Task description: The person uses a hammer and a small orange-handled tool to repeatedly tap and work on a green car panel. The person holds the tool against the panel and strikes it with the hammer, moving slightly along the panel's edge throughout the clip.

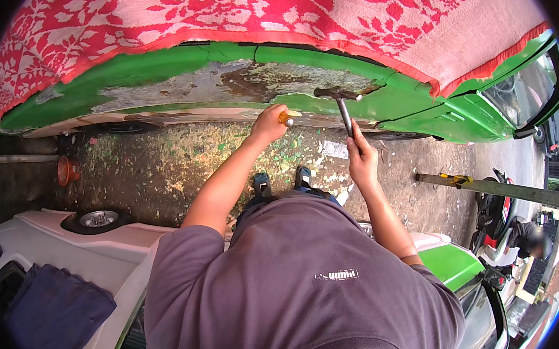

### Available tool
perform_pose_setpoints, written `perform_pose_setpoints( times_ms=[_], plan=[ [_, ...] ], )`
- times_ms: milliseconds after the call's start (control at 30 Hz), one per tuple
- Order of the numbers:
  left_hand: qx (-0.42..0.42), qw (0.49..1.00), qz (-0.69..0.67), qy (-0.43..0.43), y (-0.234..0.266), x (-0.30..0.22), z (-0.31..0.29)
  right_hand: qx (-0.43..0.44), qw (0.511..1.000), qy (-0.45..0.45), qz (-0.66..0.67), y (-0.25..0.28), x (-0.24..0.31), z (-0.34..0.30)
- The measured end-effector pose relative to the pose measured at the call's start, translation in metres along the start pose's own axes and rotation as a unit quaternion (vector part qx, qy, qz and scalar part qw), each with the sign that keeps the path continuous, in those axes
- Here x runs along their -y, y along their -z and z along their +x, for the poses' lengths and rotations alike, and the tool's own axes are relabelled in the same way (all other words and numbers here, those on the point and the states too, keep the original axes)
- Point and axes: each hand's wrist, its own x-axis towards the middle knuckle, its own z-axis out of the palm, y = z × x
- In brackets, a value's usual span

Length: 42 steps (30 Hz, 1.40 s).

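My left hand (268, 124) is closed around a tool with an amber handle (285, 117); its butt end faces me, and its working end is hidden. It is beside the lower edge of a green car body (153, 65), where the paint is stripped to grey and brown patches. To the right, my right hand (362, 158) grips a hammer (344, 113) by its shaft. The hammer's head is up by the worn green panel, right of the amber handle; whether it touches the panel I cannot tell.
A red and pink patterned cloth (227, 11) covers the car's top. Paint flakes litter the ground (161, 170). Behind me stands another vehicle with a dark cloth (61, 316). An orange pot (67, 170), a metal post (510, 191), a motorcycle (493, 213) and a person (535, 241) are around.
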Motion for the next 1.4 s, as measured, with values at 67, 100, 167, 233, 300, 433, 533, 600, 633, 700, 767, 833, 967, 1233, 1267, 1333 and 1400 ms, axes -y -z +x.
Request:
perform_pose_setpoints(
  times_ms=[67, 100, 167, 233, 300, 433, 533, 600, 633, 700, 767, 833, 967, 1233, 1267, 1333, 1400],
  plan=[
    [0.025, 0.998, 0.009, -0.051, 0.011, 0.007, -0.012, -0.002, 0.998, -0.049, 0.051, 0.005, -0.001, 0.006],
    [0.033, 0.997, 0.002, -0.069, 0.015, 0.012, -0.014, 0.023, 0.991, -0.119, 0.058, 0.01, 0.005, 0.01],
    [0.046, 0.993, -0.011, -0.105, 0.022, 0.019, -0.017, 0.009, 0.994, -0.09, 0.061, 0.011, -0.001, 0.012],
    [0.054, 0.99, -0.008, -0.131, 0.027, 0.023, -0.018, 0.004, 0.996, -0.074, 0.057, 0.013, -0.002, 0.015],
    [0.063, 0.988, -0.008, -0.139, 0.031, 0.026, -0.02, 0.01, 0.996, -0.074, 0.055, 0.017, 0.0, 0.018],
    [0.036, 0.986, -0.018, -0.163, 0.025, 0.036, -0.026, 0.033, 0.993, -0.099, 0.058, 0.023, 0.011, 0.024],
    [0.013, 0.989, -0.017, -0.145, 0.017, 0.031, -0.026, 0.042, 0.993, -0.087, 0.07, 0.023, 0.005, 0.027],
    [-0.008, 0.993, -0.001, -0.122, 0.005, 0.016, -0.022, 0.049, 0.993, -0.077, 0.072, 0.025, 0.003, 0.028],
    [-0.015, 0.994, 0.021, -0.109, 0.0, 0.009, -0.02, 0.055, 0.993, -0.077, 0.067, 0.026, 0.006, 0.03],
    [-0.026, 0.994, 0.064, -0.083, -0.012, -0.003, -0.016, 0.06, 0.995, -0.063, 0.057, 0.028, 0.008, 0.034],
    [-0.041, 0.992, 0.077, -0.088, -0.019, -0.012, -0.013, 0.055, 0.997, -0.034, 0.048, 0.029, 0.009, 0.037],
    [-0.047, 0.991, 0.083, -0.089, -0.023, -0.013, -0.009, 0.072, 0.994, -0.061, 0.053, 0.031, 0.007, 0.04],
    [-0.041, 0.995, 0.077, -0.04, -0.027, -0.014, -0.003, 0.092, 0.991, -0.085, 0.048, 0.033, 0.006, 0.043],
    [-0.055, 0.996, 0.061, -0.027, -0.032, -0.029, -0.004, 0.11, 0.99, -0.075, 0.041, 0.039, 0.01, 0.048],
    [-0.06, 0.996, 0.062, -0.025, -0.032, -0.028, -0.003, 0.111, 0.99, -0.075, 0.041, 0.04, 0.01, 0.048],
    [-0.073, 0.995, 0.063, -0.019, -0.032, -0.023, 0.0, 0.115, 0.989, -0.077, 0.043, 0.041, 0.01, 0.049],
    [-0.065, 0.995, 0.067, -0.021, -0.032, -0.017, 0.001, 0.119, 0.989, -0.08, 0.045, 0.043, 0.009, 0.05]
  ],
)
